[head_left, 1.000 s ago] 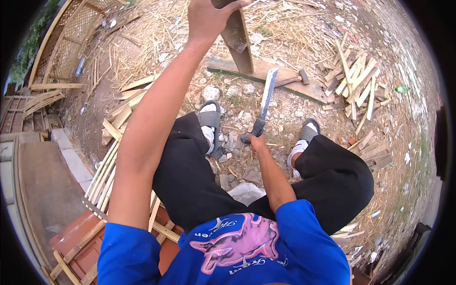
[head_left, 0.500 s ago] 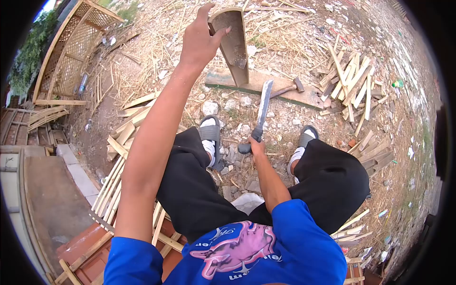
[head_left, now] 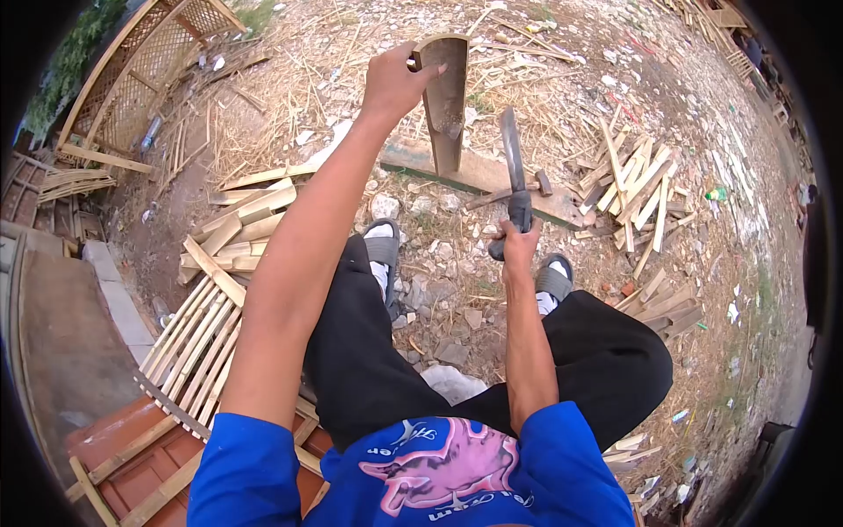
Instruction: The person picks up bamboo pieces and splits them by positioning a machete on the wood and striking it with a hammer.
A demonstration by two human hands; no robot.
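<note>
My left hand (head_left: 394, 83) grips the top edge of a split piece of bamboo (head_left: 446, 105), its hollow side facing me. The bamboo stands upright, its lower end on a wooden plank (head_left: 408, 157) lying on the ground. In my right hand (head_left: 522, 243) is a machete (head_left: 513, 149), closed round its dark handle, the blade pointing up and away from me. The blade is to the right of the bamboo, apart from it. A hammer (head_left: 543, 182) rests on the plank behind the machete, its handle partly hidden.
Split bamboo pieces (head_left: 645, 189) lie heaped at the right. More bamboo strips (head_left: 198, 338) are stacked beside my left leg. A lattice panel (head_left: 140, 83) leans at the far left. Stones, straw and litter cover the ground around my sandals (head_left: 383, 250).
My right hand has raised the machete and moved it to the right and forward. My left hand and the bamboo have shifted slightly right, and the bamboo is more upright.
</note>
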